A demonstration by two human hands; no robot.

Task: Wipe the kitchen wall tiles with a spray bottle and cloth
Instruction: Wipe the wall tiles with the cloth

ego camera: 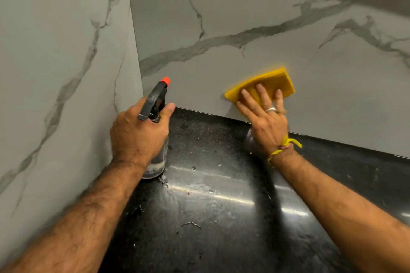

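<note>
Both hands were busy: the left hand [137, 133] gripped the clear spray bottle [156, 117] over the black counter [210, 195] near the corner, while the right hand [265, 117] pressed a yellow cloth [266, 83] flat-fingered against the marbled wall tiles [244, 6] just above the counter.

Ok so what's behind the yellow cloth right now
The marble-look wall tile, just above the black countertop. The right hand presses the yellow cloth flat against it with spread fingers. The tile patch directly under the cloth is covered, so its condition cannot be seen.
</note>
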